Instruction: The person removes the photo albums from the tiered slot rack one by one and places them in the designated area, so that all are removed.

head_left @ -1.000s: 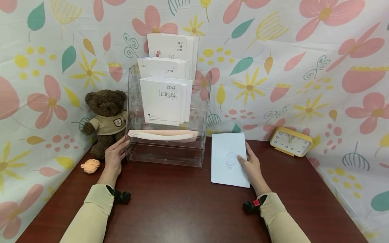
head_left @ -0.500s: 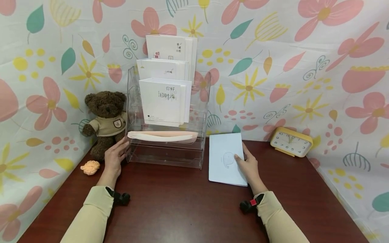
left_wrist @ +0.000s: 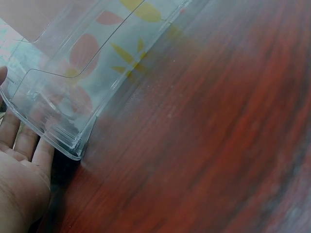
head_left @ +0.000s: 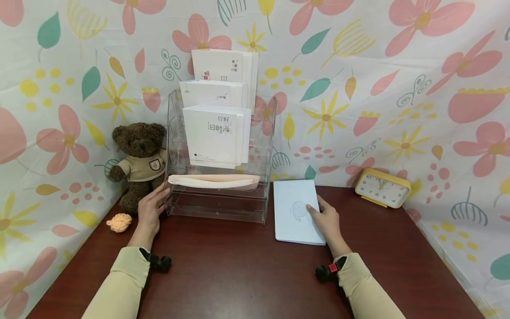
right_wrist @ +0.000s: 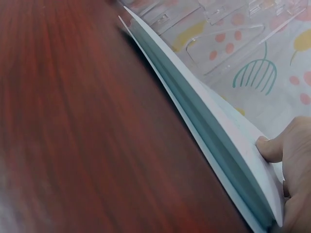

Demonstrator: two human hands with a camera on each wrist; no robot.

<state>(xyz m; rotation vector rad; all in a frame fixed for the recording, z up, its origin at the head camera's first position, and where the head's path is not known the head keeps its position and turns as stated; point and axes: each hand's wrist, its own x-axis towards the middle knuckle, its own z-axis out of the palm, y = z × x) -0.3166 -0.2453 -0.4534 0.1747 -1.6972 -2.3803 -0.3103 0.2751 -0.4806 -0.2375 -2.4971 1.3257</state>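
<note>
A clear acrylic tiered rack (head_left: 219, 212) stands at the back of the table, holding white books (head_left: 215, 137) in its upper tiers and a thin pale-pink booklet (head_left: 215, 180) lower down. My left hand (head_left: 149, 215) touches the rack's left side with fairly straight fingers; in the left wrist view those fingers (left_wrist: 43, 154) show beside its clear corner. Right of the rack, my right hand (head_left: 327, 221) pinches a light-blue notebook (head_left: 292, 199) with a whale drawing, thumb on the cover. The right wrist view shows the notebook's pages (right_wrist: 194, 116) edge-on, its covers slightly parted, low over the table.
A brown teddy bear (head_left: 139, 155) in a beige shirt sits left of the rack, an orange yarn-like ball (head_left: 119, 222) before it. A yellow alarm clock (head_left: 382, 187) stands at the back right. Flower-printed cloth (head_left: 402, 88) hangs behind the dark red-brown table (head_left: 239, 274).
My right hand has moved slightly left with the notebook, closer to the rack. The left hand stays at the rack's side.
</note>
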